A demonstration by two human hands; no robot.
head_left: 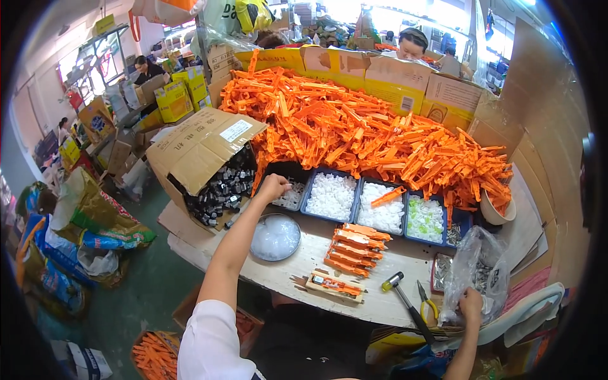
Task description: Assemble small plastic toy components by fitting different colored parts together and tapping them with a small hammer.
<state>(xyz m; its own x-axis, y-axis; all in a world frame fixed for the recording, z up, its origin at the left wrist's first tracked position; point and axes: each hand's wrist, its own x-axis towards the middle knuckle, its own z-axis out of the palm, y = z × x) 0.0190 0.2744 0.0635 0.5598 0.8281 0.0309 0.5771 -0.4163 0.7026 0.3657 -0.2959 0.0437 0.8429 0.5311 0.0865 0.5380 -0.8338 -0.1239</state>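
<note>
My left hand (275, 187) reaches over the leftmost tray (290, 201) of small pale parts, its fingers drawn together; whatever they pinch is too small to make out. At the right, my right hand (470, 304) is curled against a clear plastic bag (467, 269) with small metal parts in and behind it; its fingertips are partly hidden. Between the hands, an orange plastic housing with small parts in it (335, 284) lies in a wooden holder (312, 282). Just behind it, several orange housings (356, 249) lie side by side in a stack.
A big heap of orange housings (354, 130) fills the back. Trays of white pieces (330, 196) and green-white pieces (425, 218) line its front. A round dish (275, 236), a carton of black parts (221, 190), a hammer (405, 297) and pliers (427, 301) are on the table.
</note>
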